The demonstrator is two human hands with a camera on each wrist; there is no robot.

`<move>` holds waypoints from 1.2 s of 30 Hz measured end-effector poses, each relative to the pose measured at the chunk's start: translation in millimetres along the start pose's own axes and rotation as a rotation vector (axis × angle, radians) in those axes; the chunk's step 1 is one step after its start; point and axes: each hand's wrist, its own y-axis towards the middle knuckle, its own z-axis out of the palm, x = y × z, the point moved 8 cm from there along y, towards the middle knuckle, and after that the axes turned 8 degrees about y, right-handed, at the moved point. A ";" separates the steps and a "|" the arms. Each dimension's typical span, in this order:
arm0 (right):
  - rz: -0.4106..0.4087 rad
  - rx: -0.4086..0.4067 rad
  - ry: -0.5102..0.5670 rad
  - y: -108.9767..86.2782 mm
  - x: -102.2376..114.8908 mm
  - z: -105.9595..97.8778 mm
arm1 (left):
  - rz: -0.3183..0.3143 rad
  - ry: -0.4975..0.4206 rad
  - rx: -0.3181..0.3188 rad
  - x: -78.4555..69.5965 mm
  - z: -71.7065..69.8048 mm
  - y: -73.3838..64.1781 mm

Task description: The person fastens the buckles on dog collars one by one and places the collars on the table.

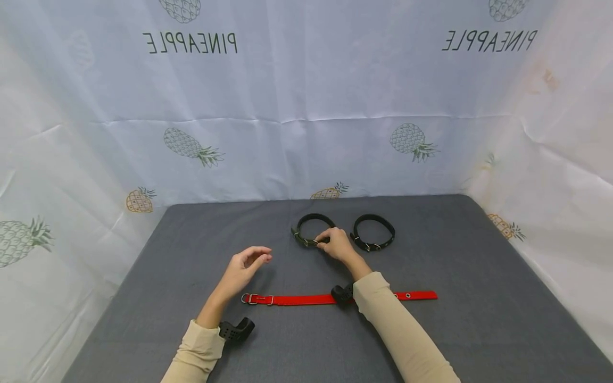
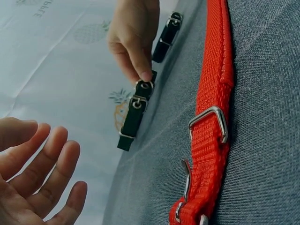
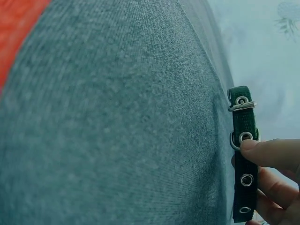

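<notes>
A dark green collar [image 1: 314,215], buckled into a loop, stands at the back middle of the table. My right hand [image 1: 337,244] pinches its near side between thumb and fingers, beside the metal buckle. In the right wrist view the thumb presses near an eyelet of the green collar [image 3: 244,122], with more eyelets below. My left hand [image 1: 243,268] hovers to the left with loosely bent fingers and holds nothing. Just in front of it lies a red collar [image 1: 301,300], unbuckled and stretched out straight. Its buckle end is at the left; my right wrist hides part of it.
A black collar [image 1: 375,217], also buckled into a loop, sits right of the green one. Grey cloth covers the table [image 1: 201,229]. White curtains [image 1: 306,154] with pineapple prints hang behind and at both sides. Each wrist wears a black camera mount [image 1: 238,330].
</notes>
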 end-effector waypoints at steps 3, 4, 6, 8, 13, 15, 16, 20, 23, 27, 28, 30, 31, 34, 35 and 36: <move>0.028 0.006 -0.002 0.7 -1.4 1.5 | 0.009 0.000 -0.002 -0.8 -0.2 -0.2; 0.036 0.007 -0.001 0.9 -1.8 2.0 | 0.011 -0.001 -0.003 -0.8 -0.2 -0.2; 0.048 0.005 -0.001 0.8 -2.2 2.5 | 0.013 -0.001 -0.006 -0.6 -0.2 0.0; 0.054 0.002 0.003 0.6 -2.1 2.9 | 0.012 -0.002 -0.006 -0.3 -0.2 -0.2; 0.055 0.000 0.024 0.8 -1.8 2.3 | 0.014 -0.007 -0.003 -0.1 0.5 -0.3; 0.054 0.002 0.037 0.6 -2.2 1.8 | 0.014 -0.009 -0.004 -0.2 0.8 -0.2; 0.053 0.004 0.041 0.4 -2.4 1.6 | 0.013 -0.010 -0.003 -0.1 1.0 -0.3; 0.041 0.010 0.056 -1.5 -2.3 1.3 | 0.011 -0.004 -0.003 0.5 1.4 -0.6; 0.032 0.015 0.069 -3.3 -2.3 1.1 | 0.007 -0.002 -0.007 1.4 1.4 -1.1; 0.039 0.031 0.095 -6.5 -2.6 -0.8 | 0.006 0.006 -0.010 3.2 1.1 -1.7; 0.044 0.036 0.103 -7.7 -2.5 -2.0 | 0.002 0.011 -0.008 4.2 1.0 -1.7; 0.038 0.039 0.109 -10.4 -1.4 -6.6 | 0.000 0.023 -0.003 5.5 0.3 -1.5; 0.033 0.040 0.114 -11.9 -0.7 -9.7 | -0.008 0.027 0.002 6.6 -0.2 -1.2; 0.003 0.040 0.124 -18.1 2.0 -21.6 | -0.021 0.043 0.021 9.1 -2.5 -1.2; -0.013 0.043 0.125 -20.9 3.1 -26.1 | -0.022 0.047 0.027 9.5 -3.5 -1.3; -0.022 0.045 0.130 -23.8 3.3 -30.4 | -0.025 0.050 0.035 10.0 -4.3 -1.5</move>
